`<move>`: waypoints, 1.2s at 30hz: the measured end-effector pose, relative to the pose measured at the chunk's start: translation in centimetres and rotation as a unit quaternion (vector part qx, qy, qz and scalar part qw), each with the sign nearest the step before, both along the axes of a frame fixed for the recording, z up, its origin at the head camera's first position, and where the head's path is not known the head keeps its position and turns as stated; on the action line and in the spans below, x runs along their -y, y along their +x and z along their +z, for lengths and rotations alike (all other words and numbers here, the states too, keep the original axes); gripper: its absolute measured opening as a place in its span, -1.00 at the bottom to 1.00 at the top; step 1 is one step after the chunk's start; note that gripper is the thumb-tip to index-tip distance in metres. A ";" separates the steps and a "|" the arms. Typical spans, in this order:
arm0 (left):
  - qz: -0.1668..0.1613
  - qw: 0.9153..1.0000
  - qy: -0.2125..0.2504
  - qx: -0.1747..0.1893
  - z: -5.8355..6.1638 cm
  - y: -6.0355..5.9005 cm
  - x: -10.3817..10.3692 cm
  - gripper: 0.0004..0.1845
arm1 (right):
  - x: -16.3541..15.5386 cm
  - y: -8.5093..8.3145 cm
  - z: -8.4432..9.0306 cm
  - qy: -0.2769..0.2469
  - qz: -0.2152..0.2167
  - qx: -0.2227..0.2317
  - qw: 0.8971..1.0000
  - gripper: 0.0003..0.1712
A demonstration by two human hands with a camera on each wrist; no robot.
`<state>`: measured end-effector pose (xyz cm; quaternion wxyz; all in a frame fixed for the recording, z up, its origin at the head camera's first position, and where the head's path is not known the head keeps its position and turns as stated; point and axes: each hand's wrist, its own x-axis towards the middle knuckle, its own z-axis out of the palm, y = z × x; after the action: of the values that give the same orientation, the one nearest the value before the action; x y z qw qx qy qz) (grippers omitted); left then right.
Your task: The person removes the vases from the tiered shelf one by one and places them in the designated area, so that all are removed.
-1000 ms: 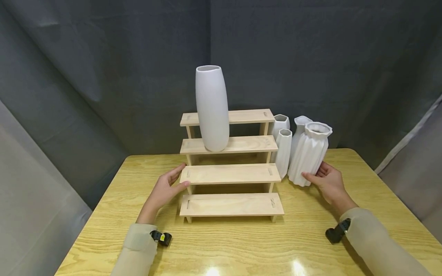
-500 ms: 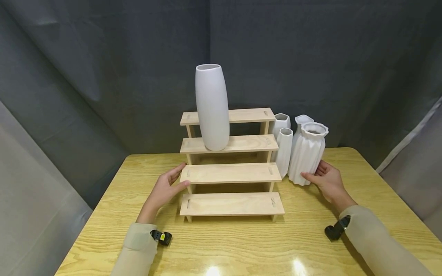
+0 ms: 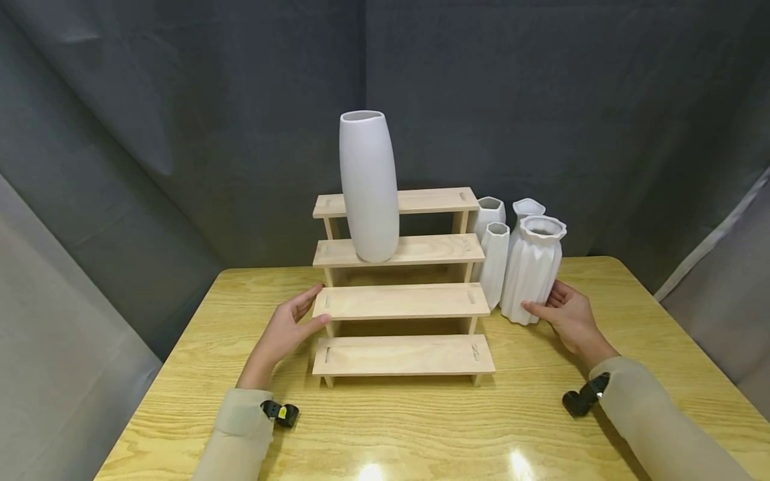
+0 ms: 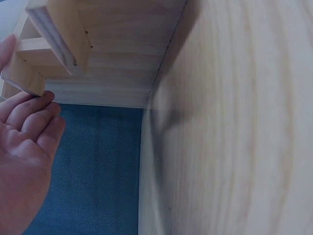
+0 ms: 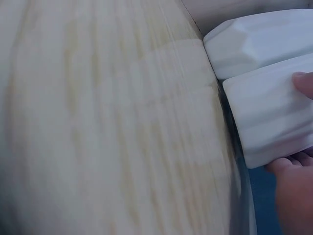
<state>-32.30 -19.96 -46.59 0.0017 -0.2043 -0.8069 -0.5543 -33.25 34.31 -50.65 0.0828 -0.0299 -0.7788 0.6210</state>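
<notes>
In the head view a wooden stepped shelf [image 3: 400, 302] stands mid-table. At its left end my left hand [image 3: 287, 331] holds the third board from the top, thumb at the front edge and fingers behind; the left wrist view shows those fingers [image 4: 36, 112] against the board's end. A ribbed white vase [image 3: 532, 270] with a wavy rim stands right of the shelf, tilted slightly right. My right hand [image 3: 571, 321] grips it low, thumb [image 5: 304, 83] on its front and fingers behind its right side. A tall smooth white vase [image 3: 369, 187] stands on the second board from the top.
Between the shelf and the ribbed vase stand a narrow faceted white vase [image 3: 495, 267] and, behind it, a wider one [image 3: 490, 212]. Another white vase [image 3: 528, 207] is partly hidden behind the ribbed one. Dark curtain [image 3: 541, 100] hangs behind the wooden table [image 3: 391, 427].
The ribbed vase's top has swung left, bringing it closer to upright, while its base stays about where it was. My right hand has shifted slightly left with it. The left hand keeps its place.
</notes>
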 end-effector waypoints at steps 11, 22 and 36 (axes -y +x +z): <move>-0.001 1.000 0.003 -0.004 0.2 0.0 -0.2 -0.23 | -0.1 0.1 0.5 0.045 0.008 0.009 0.999 0.05; 0.000 1.000 0.000 0.007 0.1 0.0 0.1 -0.23 | 0.1 0.3 0.7 0.082 0.006 0.042 0.996 0.19; -0.001 1.000 -0.002 0.002 0.1 -0.1 0.0 -0.23 | 0.4 1.1 1.1 0.097 -0.004 0.032 0.995 0.10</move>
<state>-32.42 -19.99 -46.52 -0.0014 -0.2042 -0.8077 -0.5531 -32.20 33.87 -49.57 0.0629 -0.0448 -0.8375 0.5409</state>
